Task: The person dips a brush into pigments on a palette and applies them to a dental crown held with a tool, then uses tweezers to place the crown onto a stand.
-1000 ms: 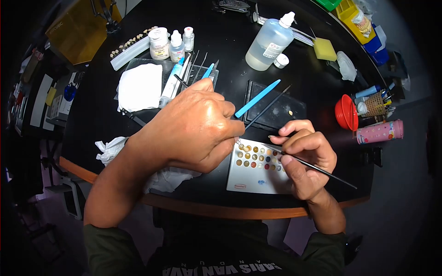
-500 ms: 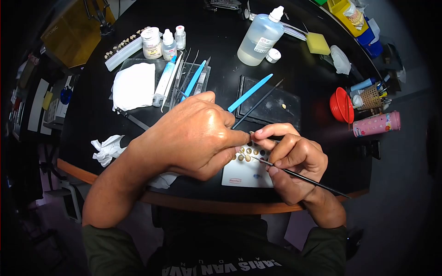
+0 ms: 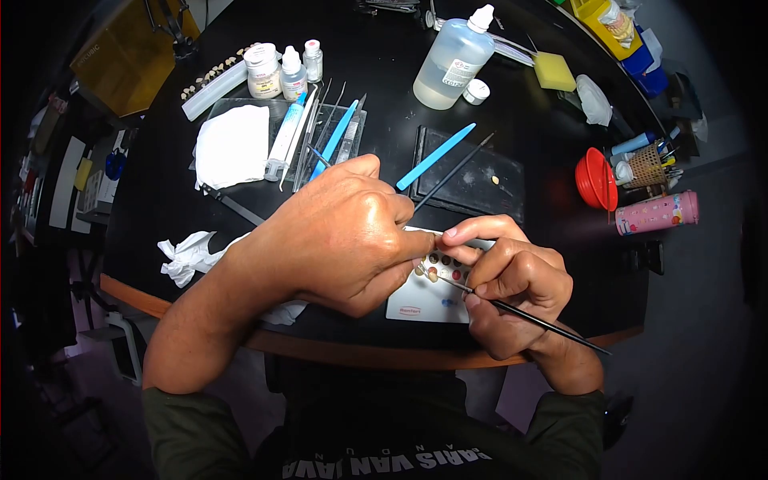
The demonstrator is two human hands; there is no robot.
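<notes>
My right hand [image 3: 524, 280] pinches a thin black paintbrush [image 3: 552, 324] with a metal ferrule, its tip pointing left. Beside that tip is a small tooth-coloured piece [image 3: 433, 274], like a dental crown, just under my left fingertips. My left hand [image 3: 352, 240] is closed, back upward, and its fingers hide what they grip. The two index fingertips meet or nearly meet. Beneath both hands lies a white palette [image 3: 412, 310] with rows of round coloured wells, partly covered by the fingers.
Ahead, a black slab [image 3: 504, 204] bears a blue-handled tool [image 3: 436, 156] and another brush [image 3: 460, 168]. Bottles [image 3: 456, 64], a tray of tools [image 3: 352, 132], white tissue [image 3: 232, 148], a red bowl [image 3: 594, 180] and a pink flask [image 3: 656, 214] stand around the black table.
The brush and my right hand have shifted very slightly right and down. My left hand keeps nearly the same place and grip; the view has moved a little.
</notes>
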